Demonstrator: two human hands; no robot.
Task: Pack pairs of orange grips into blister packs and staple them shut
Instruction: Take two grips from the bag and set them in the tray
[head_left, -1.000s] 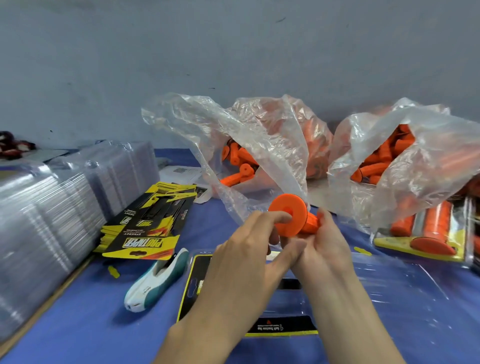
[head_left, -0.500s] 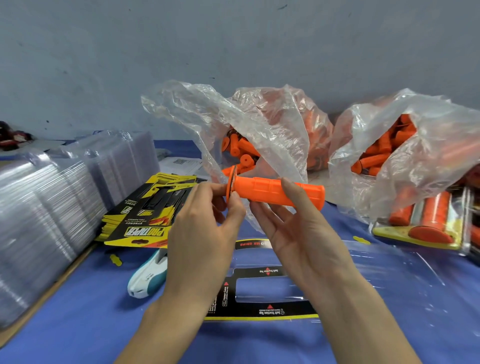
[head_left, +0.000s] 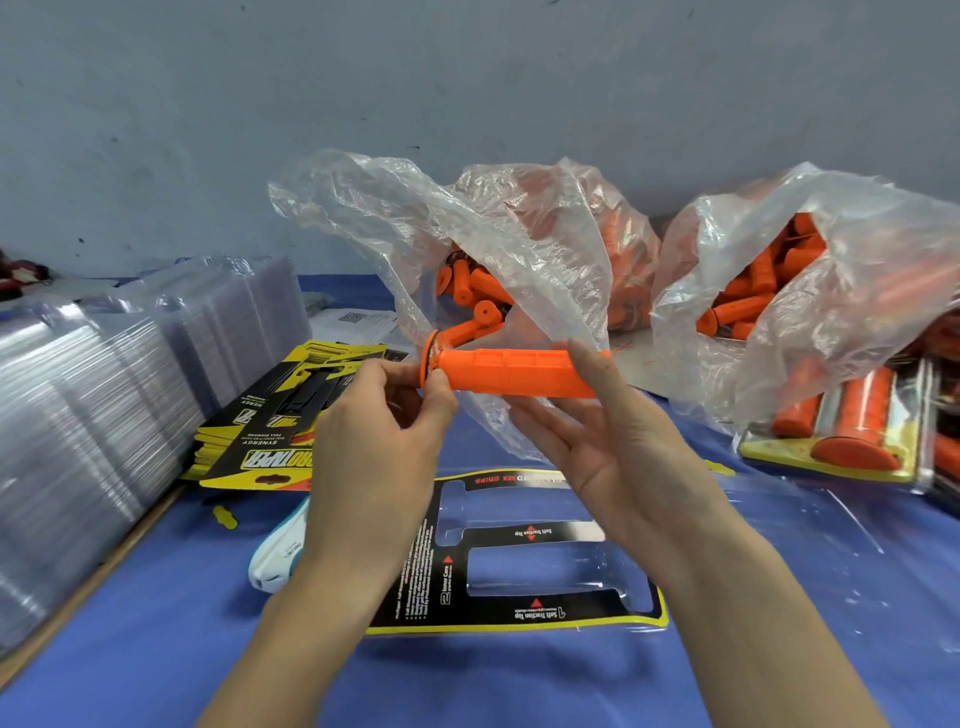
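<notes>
My left hand (head_left: 374, 447) pinches, right hand (head_left: 613, 447) clasps the orange grip (head_left: 511, 371); plastic bag (head_left: 519, 244) crowds 12 o'clock (blister pack (head_left: 524, 613) at 6).

The left hand (head_left: 379, 441) is pinching the flanged end of an orange grip (head_left: 511, 371), the right hand (head_left: 608, 452) is holding the other end, thumb on top. They're holding it level above the open blister pack (head_left: 431, 571).
</notes>
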